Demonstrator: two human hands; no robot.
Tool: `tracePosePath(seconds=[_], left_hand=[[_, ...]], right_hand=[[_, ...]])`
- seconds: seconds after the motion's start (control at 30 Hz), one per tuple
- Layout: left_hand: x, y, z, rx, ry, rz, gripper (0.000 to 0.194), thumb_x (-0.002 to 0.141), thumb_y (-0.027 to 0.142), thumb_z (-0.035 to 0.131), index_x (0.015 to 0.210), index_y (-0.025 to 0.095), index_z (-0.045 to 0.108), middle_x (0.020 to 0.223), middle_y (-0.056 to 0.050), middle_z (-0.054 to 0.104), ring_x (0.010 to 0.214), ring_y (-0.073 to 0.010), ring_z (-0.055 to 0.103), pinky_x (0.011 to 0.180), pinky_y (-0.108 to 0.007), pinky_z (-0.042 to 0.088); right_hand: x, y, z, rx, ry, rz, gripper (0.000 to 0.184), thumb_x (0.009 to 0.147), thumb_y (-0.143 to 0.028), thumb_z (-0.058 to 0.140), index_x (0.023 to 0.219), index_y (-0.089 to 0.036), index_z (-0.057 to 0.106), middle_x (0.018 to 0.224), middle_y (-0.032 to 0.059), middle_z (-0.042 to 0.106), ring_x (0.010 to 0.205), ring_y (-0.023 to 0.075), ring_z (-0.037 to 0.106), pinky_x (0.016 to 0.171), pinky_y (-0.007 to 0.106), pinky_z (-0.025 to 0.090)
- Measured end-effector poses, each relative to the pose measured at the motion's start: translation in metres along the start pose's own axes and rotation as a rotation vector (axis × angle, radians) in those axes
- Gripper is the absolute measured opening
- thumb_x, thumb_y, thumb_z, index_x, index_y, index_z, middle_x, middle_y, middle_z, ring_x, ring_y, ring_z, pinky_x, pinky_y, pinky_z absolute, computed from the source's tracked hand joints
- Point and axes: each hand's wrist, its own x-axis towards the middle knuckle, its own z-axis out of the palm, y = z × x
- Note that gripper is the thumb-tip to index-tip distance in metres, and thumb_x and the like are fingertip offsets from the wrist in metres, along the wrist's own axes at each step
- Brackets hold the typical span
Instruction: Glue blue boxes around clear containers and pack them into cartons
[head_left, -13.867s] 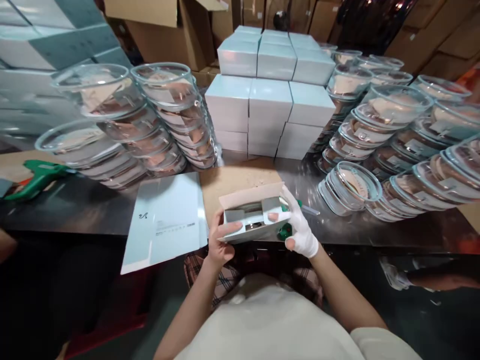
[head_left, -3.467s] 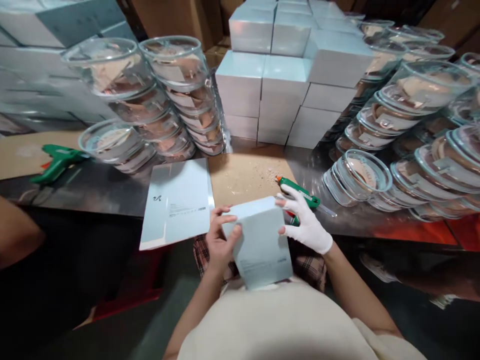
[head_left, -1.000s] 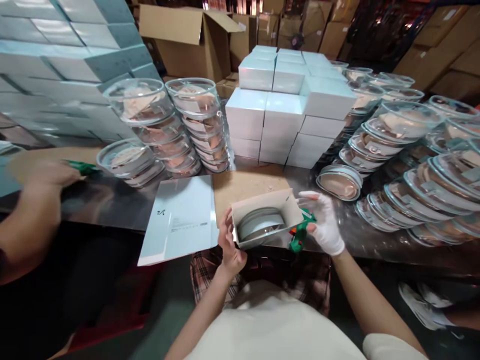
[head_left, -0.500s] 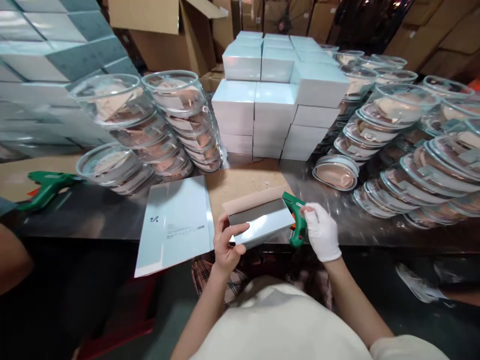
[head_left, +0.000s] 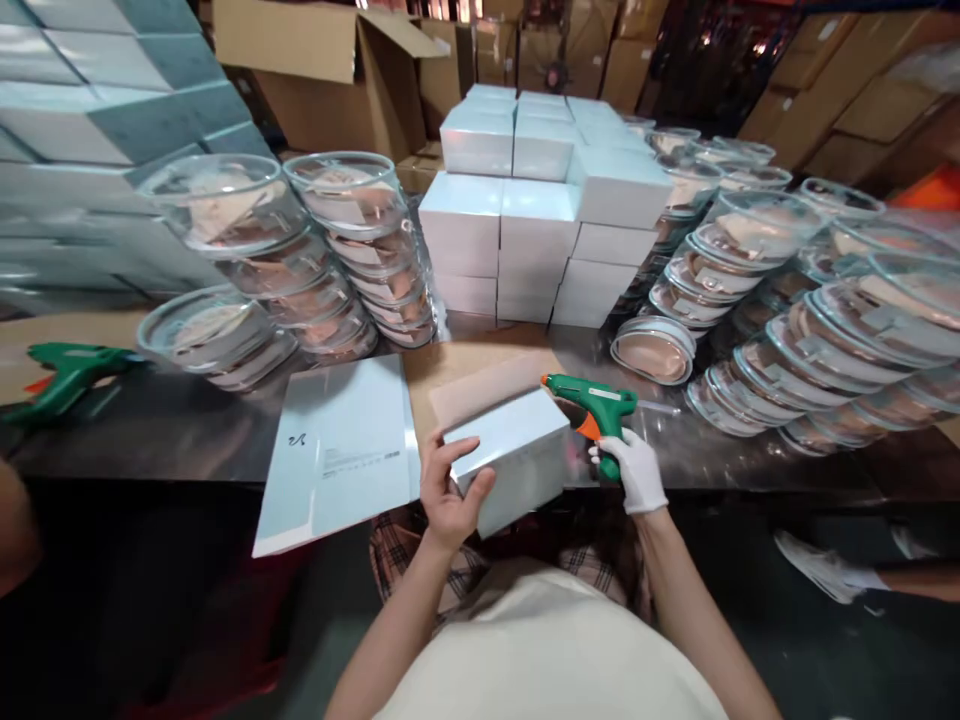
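Observation:
My left hand [head_left: 450, 495], bare, grips the left end of a white box [head_left: 525, 470], with the thumb on its front side and the fingers at the end. The box is tilted over the table's front edge, and its pale flap [head_left: 487, 390] stands out along the far side. My right hand [head_left: 636, 472], in a white glove, is closed round the handle of a green hot glue gun [head_left: 600, 398]. The gun's orange nozzle points left, close to the box's far right corner. A flat light-blue carton sheet [head_left: 345, 450] lies left of my left hand.
Stacks of clear round tubs stand at left [head_left: 345, 230] and right [head_left: 750, 270]. White boxes [head_left: 499, 220] are piled at the back. Another green glue gun [head_left: 75, 372] rests at far left. A brown cardboard sheet [head_left: 450, 360] lies mid-table. Part of another person's arm [head_left: 16, 525] shows at left.
The glue gun has turned from nearly upright to roughly level, nozzle leftward, and my right hand now wraps its handle. The box has tipped, showing more of its front side.

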Motion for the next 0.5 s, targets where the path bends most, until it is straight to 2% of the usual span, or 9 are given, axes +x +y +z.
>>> tracePosePath(seconds=[0.07, 0.13, 0.23, 0.3, 0.33, 0.4, 0.43, 0.5], left_hand=[[-0.003, 0.014, -0.006, -0.022, -0.017, -0.127, 0.033, 0.095, 0.053, 0.075, 0.109, 0.023, 0.077, 0.107, -0.007, 0.071, 0.113, -0.0250, 0.066, 0.101, -0.037, 0.050], [-0.003, 0.025, -0.009, -0.009, -0.034, -0.202, 0.033, 0.095, 0.052, 0.075, 0.109, 0.023, 0.078, 0.107, -0.007, 0.070, 0.115, -0.0251, 0.065, 0.099, -0.035, 0.050], [0.002, 0.034, -0.007, 0.041, -0.063, -0.231, 0.037, 0.095, 0.056, 0.073, 0.108, 0.022, 0.078, 0.106, -0.007, 0.069, 0.114, -0.0260, 0.064, 0.092, -0.033, 0.051], [0.005, 0.037, -0.004, 0.061, -0.091, -0.217, 0.034, 0.096, 0.054, 0.073, 0.109, 0.023, 0.077, 0.107, -0.008, 0.071, 0.113, -0.0257, 0.065, 0.087, -0.032, 0.052], [0.007, 0.039, -0.002, 0.067, -0.103, -0.204, 0.031, 0.097, 0.051, 0.073, 0.109, 0.023, 0.077, 0.107, -0.007, 0.071, 0.113, -0.0257, 0.065, 0.087, -0.032, 0.052], [0.009, 0.042, 0.002, 0.076, -0.111, -0.161, 0.025, 0.097, 0.046, 0.074, 0.111, 0.025, 0.077, 0.106, -0.007, 0.072, 0.114, -0.0256, 0.065, 0.092, -0.034, 0.053], [0.010, 0.043, 0.004, 0.075, -0.110, -0.135, 0.023, 0.098, 0.044, 0.074, 0.112, 0.025, 0.077, 0.106, -0.006, 0.073, 0.115, -0.0256, 0.065, 0.095, -0.035, 0.053], [0.011, 0.046, 0.006, 0.069, -0.101, -0.080, 0.020, 0.098, 0.040, 0.074, 0.112, 0.025, 0.075, 0.107, -0.006, 0.074, 0.117, -0.0255, 0.065, 0.100, -0.036, 0.052]], right_hand=[[-0.011, -0.011, 0.001, 0.088, 0.026, -0.107, 0.051, 0.054, -0.055, 0.086, 0.082, -0.022, 0.057, 0.070, 0.0011, 0.071, 0.060, 0.0165, 0.065, 0.056, 0.028, 0.055], [-0.023, -0.023, 0.004, 0.151, -0.057, -0.195, 0.049, 0.059, -0.054, 0.091, 0.078, -0.021, 0.060, 0.070, 0.0012, 0.071, 0.060, 0.0153, 0.065, 0.059, 0.028, 0.057], [-0.038, -0.034, 0.005, 0.161, -0.242, -0.238, 0.039, 0.072, -0.054, 0.088, 0.083, -0.020, 0.070, 0.066, 0.0008, 0.069, 0.053, 0.0134, 0.058, 0.051, 0.027, 0.051], [-0.049, -0.036, 0.003, 0.081, -0.261, -0.302, 0.039, 0.080, -0.054, 0.083, 0.097, -0.020, 0.075, 0.075, 0.0029, 0.075, 0.051, 0.0144, 0.058, 0.048, 0.029, 0.050], [-0.054, -0.036, 0.001, 0.012, -0.251, -0.382, 0.038, 0.084, -0.054, 0.081, 0.102, -0.021, 0.076, 0.081, 0.0049, 0.078, 0.054, 0.0162, 0.062, 0.051, 0.030, 0.053], [-0.065, -0.037, 0.001, -0.172, -0.247, -0.630, 0.029, 0.088, -0.048, 0.078, 0.100, -0.021, 0.076, 0.090, 0.0074, 0.080, 0.065, 0.0203, 0.070, 0.063, 0.034, 0.060], [-0.070, -0.039, 0.002, -0.267, -0.257, -0.772, 0.023, 0.090, -0.044, 0.076, 0.096, -0.022, 0.075, 0.089, 0.0073, 0.080, 0.070, 0.0216, 0.073, 0.067, 0.035, 0.061], [-0.079, -0.045, 0.008, -0.420, -0.283, -1.004, 0.014, 0.092, -0.037, 0.072, 0.088, -0.023, 0.071, 0.081, 0.0051, 0.076, 0.069, 0.0209, 0.072, 0.066, 0.033, 0.059]])
